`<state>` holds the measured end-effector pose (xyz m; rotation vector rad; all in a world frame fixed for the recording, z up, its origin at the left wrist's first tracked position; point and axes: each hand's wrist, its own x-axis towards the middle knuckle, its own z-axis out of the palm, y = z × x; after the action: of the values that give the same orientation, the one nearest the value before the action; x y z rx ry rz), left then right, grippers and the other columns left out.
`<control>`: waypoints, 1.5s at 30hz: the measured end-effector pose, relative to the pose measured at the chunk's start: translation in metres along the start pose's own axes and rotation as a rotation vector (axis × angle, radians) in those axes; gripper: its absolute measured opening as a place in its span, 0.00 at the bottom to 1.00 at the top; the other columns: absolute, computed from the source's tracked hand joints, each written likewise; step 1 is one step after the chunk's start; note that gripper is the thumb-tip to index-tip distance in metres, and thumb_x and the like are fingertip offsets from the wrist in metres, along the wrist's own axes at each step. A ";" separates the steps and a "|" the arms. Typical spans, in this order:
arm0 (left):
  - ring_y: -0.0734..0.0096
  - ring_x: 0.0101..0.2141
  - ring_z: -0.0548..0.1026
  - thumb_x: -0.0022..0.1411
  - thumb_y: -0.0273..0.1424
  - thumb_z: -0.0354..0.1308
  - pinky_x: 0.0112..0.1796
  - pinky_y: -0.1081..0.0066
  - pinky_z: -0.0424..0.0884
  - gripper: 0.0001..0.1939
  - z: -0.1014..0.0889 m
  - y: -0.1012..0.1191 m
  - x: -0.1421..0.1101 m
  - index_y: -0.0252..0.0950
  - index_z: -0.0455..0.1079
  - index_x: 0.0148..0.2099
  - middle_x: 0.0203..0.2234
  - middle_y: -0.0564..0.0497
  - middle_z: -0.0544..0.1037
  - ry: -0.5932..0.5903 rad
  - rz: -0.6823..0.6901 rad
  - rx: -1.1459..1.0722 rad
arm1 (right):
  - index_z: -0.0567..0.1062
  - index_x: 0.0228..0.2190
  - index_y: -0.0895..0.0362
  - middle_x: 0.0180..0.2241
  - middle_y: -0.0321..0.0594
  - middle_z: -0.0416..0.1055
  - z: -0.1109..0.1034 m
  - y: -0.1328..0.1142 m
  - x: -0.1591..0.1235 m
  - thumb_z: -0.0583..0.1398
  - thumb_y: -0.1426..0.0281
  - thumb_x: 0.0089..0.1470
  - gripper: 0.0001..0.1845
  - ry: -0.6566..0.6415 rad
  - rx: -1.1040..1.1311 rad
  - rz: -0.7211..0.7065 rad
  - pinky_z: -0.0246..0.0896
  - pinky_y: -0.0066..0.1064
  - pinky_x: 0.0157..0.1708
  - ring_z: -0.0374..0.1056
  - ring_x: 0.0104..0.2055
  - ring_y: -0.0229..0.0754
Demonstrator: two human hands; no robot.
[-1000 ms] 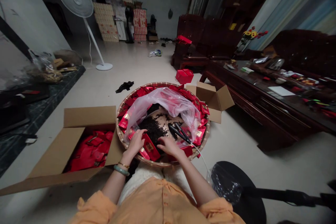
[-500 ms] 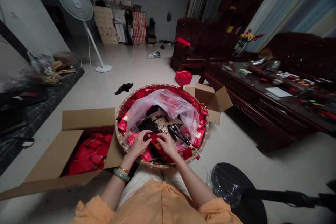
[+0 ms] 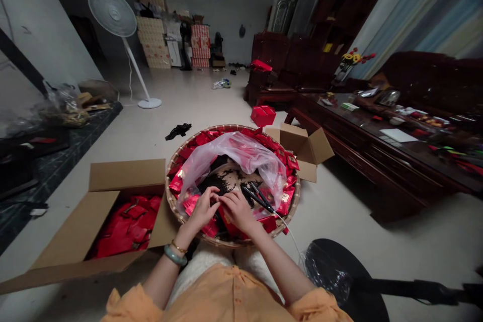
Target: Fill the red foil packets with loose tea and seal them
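My left hand (image 3: 206, 207) and my right hand (image 3: 237, 210) meet over the near side of a round woven basket (image 3: 297, 200). Their fingers are bent and pinched close together. A small red packet (image 3: 227, 222) hangs below the fingers, partly covered by my right hand, which grips it. What my left fingertips pinch is hidden. Beyond them, an open clear plastic bag (image 3: 241, 145) holds dark, loose, twisted leaf-like bits (image 3: 221, 181). A black tool like a hair straightener (image 3: 260, 197), with a white cord, lies at the bag's right. More red packets (image 3: 285, 201) ring the basket.
An open carton (image 3: 101, 211) full of red packets stands at left, another open carton (image 3: 307, 148) behind right. A red box (image 3: 263, 115), dark wooden table (image 3: 339, 131) and white standing fan (image 3: 149, 103) are farther off. A black round base (image 3: 339, 271) sits near right.
My hands have drawn together, the right moving slightly left, so the fingertips now meet. The red packet between them is more hidden. The view has tilted up slightly.
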<state>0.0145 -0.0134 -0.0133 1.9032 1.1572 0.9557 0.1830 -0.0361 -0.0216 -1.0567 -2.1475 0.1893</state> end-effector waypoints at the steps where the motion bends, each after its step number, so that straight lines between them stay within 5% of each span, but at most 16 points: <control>1: 0.70 0.36 0.71 0.56 0.26 0.51 0.40 0.67 0.68 0.14 -0.001 0.002 0.000 0.36 0.58 0.46 0.32 0.51 0.69 0.000 0.019 0.002 | 0.69 0.47 0.55 0.42 0.46 0.69 -0.002 0.002 0.000 0.56 0.72 0.55 0.16 -0.005 -0.007 0.002 0.58 0.43 0.47 0.58 0.46 0.46; 7: 0.68 0.36 0.68 0.60 0.27 0.49 0.38 0.66 0.67 0.03 -0.008 0.016 -0.003 0.36 0.61 0.38 0.33 0.49 0.68 -0.058 0.167 0.131 | 0.72 0.37 0.54 0.37 0.41 0.71 -0.024 0.010 0.009 0.60 0.68 0.53 0.08 -0.142 0.152 0.057 0.58 0.38 0.46 0.63 0.44 0.43; 12: 0.69 0.35 0.68 0.59 0.25 0.49 0.37 0.67 0.67 0.04 -0.008 0.020 -0.003 0.36 0.60 0.39 0.32 0.50 0.68 -0.091 0.183 0.125 | 0.72 0.36 0.55 0.36 0.39 0.71 -0.036 0.013 0.015 0.57 0.74 0.54 0.07 -0.228 0.373 0.093 0.60 0.31 0.44 0.66 0.41 0.38; 21: 0.68 0.37 0.66 0.58 0.20 0.46 0.39 0.66 0.66 0.09 -0.006 0.021 -0.003 0.36 0.62 0.40 0.34 0.49 0.66 -0.124 0.292 0.268 | 0.73 0.37 0.54 0.37 0.39 0.70 -0.049 0.002 0.019 0.55 0.75 0.53 0.10 -0.358 0.098 0.105 0.58 0.28 0.41 0.65 0.40 0.39; 29: 0.69 0.35 0.65 0.64 0.25 0.43 0.36 0.68 0.67 0.10 0.003 0.023 -0.009 0.34 0.66 0.39 0.32 0.47 0.66 -0.158 0.454 0.346 | 0.77 0.30 0.57 0.25 0.35 0.74 -0.052 0.009 0.028 0.57 0.70 0.52 0.08 -0.482 0.202 0.376 0.53 0.23 0.27 0.66 0.27 0.35; 33: 0.69 0.34 0.65 0.66 0.27 0.41 0.35 0.68 0.67 0.12 0.005 0.025 -0.010 0.33 0.67 0.38 0.31 0.46 0.67 -0.186 0.501 0.358 | 0.79 0.28 0.58 0.22 0.34 0.73 -0.058 0.017 0.035 0.61 0.68 0.47 0.08 -0.625 0.198 0.349 0.50 0.22 0.24 0.63 0.24 0.33; 45: 0.70 0.31 0.64 0.65 0.28 0.45 0.32 0.71 0.63 0.12 0.004 0.023 -0.006 0.34 0.69 0.35 0.29 0.47 0.67 -0.159 0.615 0.495 | 0.78 0.33 0.60 0.21 0.34 0.71 -0.048 0.043 0.025 0.62 0.58 0.43 0.19 -0.751 0.666 0.600 0.59 0.21 0.19 0.64 0.21 0.33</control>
<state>0.0251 -0.0282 0.0028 2.7775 0.7611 0.8438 0.2320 0.0013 0.0090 -1.2855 -2.0060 1.6750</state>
